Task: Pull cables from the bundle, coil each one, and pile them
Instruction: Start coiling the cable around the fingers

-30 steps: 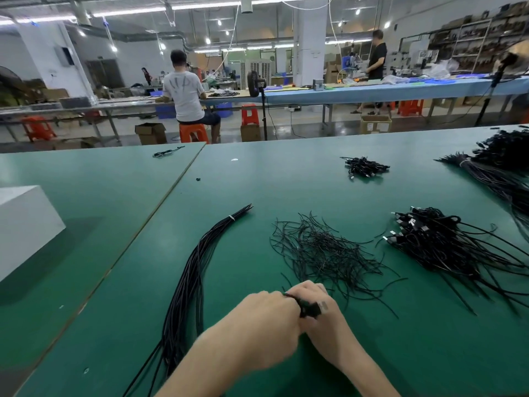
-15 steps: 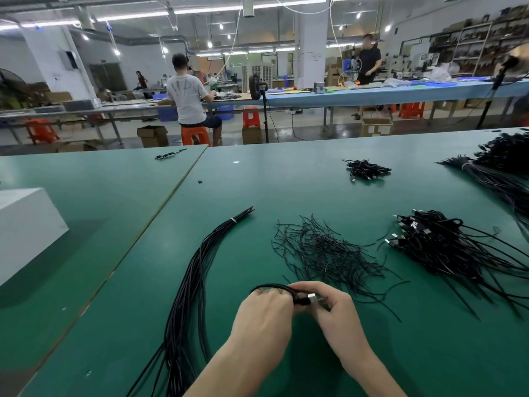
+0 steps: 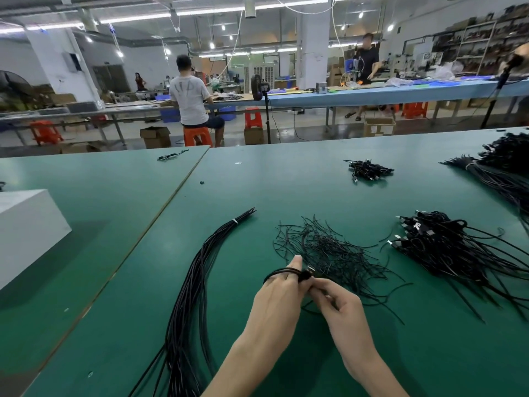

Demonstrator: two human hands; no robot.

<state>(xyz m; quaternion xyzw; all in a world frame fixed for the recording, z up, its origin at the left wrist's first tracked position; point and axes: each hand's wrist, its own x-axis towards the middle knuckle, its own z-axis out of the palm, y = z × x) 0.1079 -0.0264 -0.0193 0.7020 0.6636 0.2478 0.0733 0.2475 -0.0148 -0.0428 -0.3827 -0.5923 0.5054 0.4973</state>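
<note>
Coiling step in hand. Left hand (image 3: 282, 293) closed on a small coiled cable (image 3: 286, 273), its loops draped over the fingers, near centre of the green worktop (image 3: 286, 181). Right hand (image 3: 335, 299) pinched the plug end against the coil, seemingly fixing it. Uncoiled bundle (image 3: 197, 282) lay just left of the hands; loose black ties (image 3: 323, 250) just beyond them; a pile of coiled cables (image 3: 446, 245) to the right, well apart. Judged next: secure the coil, carry it right to that pile, then draw another cable from the bundle.
</note>
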